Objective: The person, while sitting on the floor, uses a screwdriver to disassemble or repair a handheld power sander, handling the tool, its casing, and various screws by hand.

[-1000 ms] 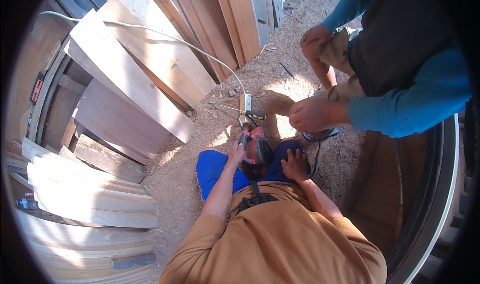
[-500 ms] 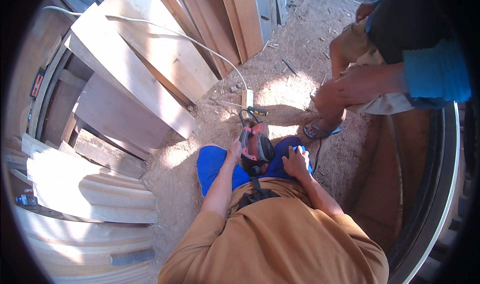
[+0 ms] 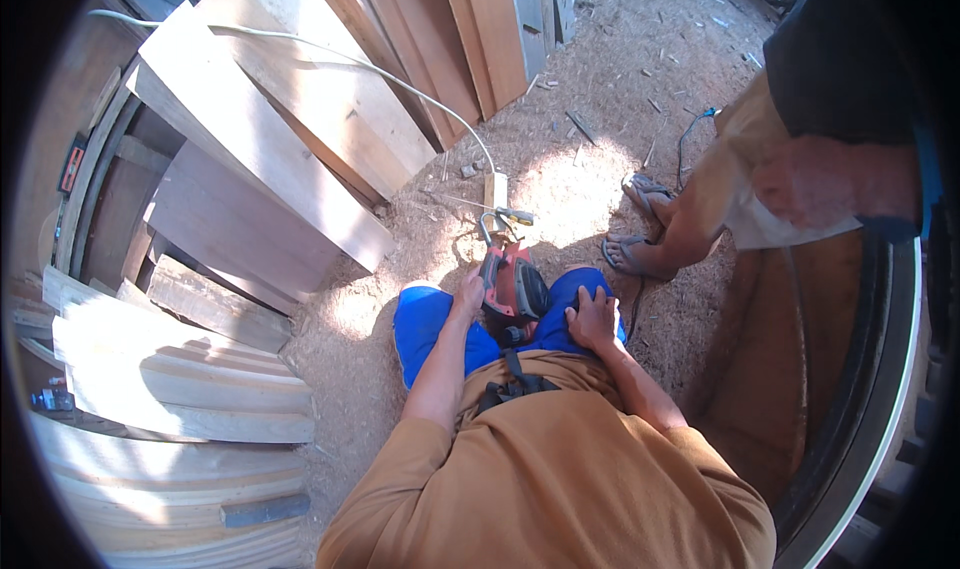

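Pale boards [image 3: 265, 144] out beyond the left hand [image 3: 471, 291], blue-clad legs [image 3: 428, 327] beneath it, red power tool [image 3: 508, 291] clamped in it.
Tool sits between the knees, just right of the left hand, whose fingers wrap its side; right hand [image 3: 596, 319] has fingers apart on the thigh, nothing held. Dark cord [image 3: 484, 232] loops ahead of the left hand, near a yellow-and-black screwdriver [image 3: 515, 216]. Judged: a full left-hand wrap suits a one-handed hold; advisable to keep right-hand fingers off the tool's face and the cord clear of the screwdriver.
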`<state>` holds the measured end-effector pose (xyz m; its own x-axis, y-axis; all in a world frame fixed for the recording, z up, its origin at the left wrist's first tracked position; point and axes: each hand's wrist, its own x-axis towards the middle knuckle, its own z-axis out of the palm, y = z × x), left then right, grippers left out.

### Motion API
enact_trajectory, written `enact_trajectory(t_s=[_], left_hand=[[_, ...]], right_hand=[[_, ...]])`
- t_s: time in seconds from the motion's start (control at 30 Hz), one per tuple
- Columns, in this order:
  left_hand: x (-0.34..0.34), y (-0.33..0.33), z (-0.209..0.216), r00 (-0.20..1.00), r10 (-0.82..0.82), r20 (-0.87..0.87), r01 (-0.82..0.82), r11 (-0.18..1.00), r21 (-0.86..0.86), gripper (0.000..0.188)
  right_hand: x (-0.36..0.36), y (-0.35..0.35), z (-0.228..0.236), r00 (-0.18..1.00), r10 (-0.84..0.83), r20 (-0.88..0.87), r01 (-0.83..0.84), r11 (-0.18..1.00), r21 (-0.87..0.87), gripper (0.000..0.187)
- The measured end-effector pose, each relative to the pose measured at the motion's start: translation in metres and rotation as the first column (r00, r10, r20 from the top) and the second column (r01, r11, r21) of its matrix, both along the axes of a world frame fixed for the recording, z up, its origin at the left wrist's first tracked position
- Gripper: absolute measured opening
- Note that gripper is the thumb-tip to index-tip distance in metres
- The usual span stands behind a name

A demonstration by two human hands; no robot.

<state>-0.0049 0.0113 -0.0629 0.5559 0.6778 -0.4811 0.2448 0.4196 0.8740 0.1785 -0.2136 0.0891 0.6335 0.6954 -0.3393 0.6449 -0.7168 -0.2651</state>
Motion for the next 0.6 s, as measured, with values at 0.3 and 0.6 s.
enact_trajectory(t_s=[0.3, 0.6], left_hand=[[-0.002, -0.002, 0.01, 0.982, 0.008, -0.188, 0.039, 0.968, 0.248, 0.05], [-0.003, 0.007, 0.0, 0.943, -0.102, -0.317, 0.132, 0.989, 0.074, 0.05]], right_hand=[[0.004, 0.002, 0.008, 0.999, 0.034, -0.036, -0.034, 0.999, 0.003, 0.064], [-0.001, 0.002, 0.007, 1.0, 0.021, -0.021, -0.02, 0.999, 0.031, 0.065]])
